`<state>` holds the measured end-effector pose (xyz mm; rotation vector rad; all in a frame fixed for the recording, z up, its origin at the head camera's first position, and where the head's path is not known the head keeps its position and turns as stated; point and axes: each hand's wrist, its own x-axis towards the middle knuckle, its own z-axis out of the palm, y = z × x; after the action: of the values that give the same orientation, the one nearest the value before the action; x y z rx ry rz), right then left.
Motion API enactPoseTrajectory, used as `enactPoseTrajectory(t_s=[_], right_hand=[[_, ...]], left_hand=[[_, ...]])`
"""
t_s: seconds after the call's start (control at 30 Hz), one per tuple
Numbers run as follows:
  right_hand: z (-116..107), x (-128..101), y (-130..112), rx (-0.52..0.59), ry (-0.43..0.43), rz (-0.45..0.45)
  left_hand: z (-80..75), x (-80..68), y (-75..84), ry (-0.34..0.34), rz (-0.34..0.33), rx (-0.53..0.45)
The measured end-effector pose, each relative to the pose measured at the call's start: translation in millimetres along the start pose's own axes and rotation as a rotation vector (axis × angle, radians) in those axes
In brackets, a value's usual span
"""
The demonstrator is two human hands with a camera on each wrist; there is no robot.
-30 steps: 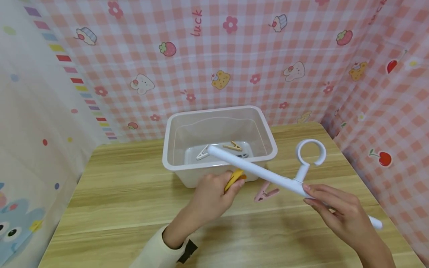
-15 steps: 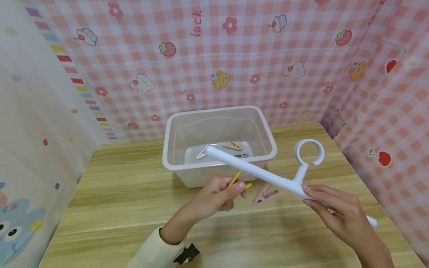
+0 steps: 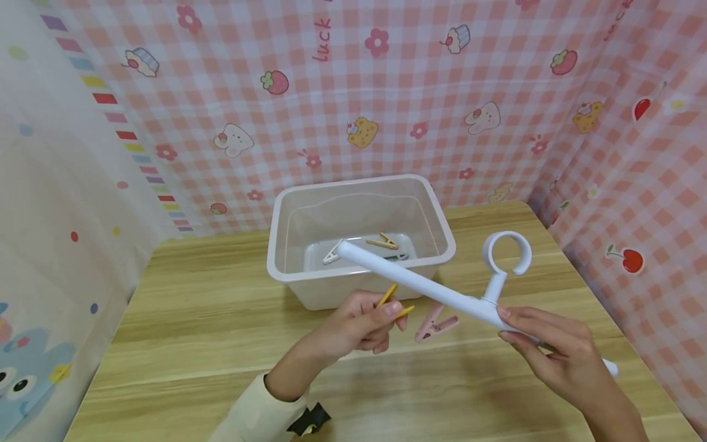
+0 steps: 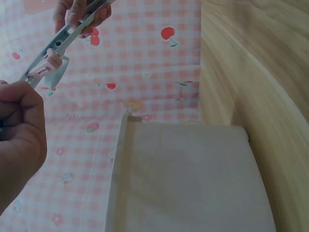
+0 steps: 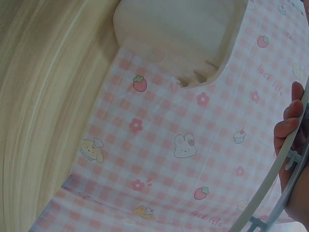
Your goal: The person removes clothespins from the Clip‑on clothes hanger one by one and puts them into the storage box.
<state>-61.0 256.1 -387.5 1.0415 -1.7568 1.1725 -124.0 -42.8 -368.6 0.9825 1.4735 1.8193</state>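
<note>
A white hanger (image 3: 420, 282), a straight bar with an open ring hook, slants across the head view, held near its middle by my right hand (image 3: 563, 353) between thumb and fingers. A pink clothespin (image 3: 433, 324) sits on the underside of the bar; the left wrist view shows it clipped there. My left hand (image 3: 359, 322) pinches a yellow clothespin (image 3: 386, 296) just left of the pink one and below the bar. Two yellow ends stick out apart past the thumb; the rest is hidden by the fingers.
Behind the hands stands a translucent plastic bin (image 3: 287, 245). Inside lie a white clothespin (image 3: 333, 253), a tan clothespin (image 3: 383, 241) and a grey clothespin (image 3: 399, 257). The wooden table (image 3: 182, 319) meets checked cloth (image 3: 331, 110) at its back and right.
My left hand has turned and shifted its grip, so the yellow clothespin's two ends now show apart. The hanger has drifted slightly left with my right hand still holding it.
</note>
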Motion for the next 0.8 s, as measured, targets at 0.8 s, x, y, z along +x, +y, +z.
enactPoseTrajectory(t_s=[0.8], right_hand=[[-1,-2,2,-0.026,-0.028,0.028]], left_hand=[[10.0,4.9,5.7,0.426,0.13,1.045]])
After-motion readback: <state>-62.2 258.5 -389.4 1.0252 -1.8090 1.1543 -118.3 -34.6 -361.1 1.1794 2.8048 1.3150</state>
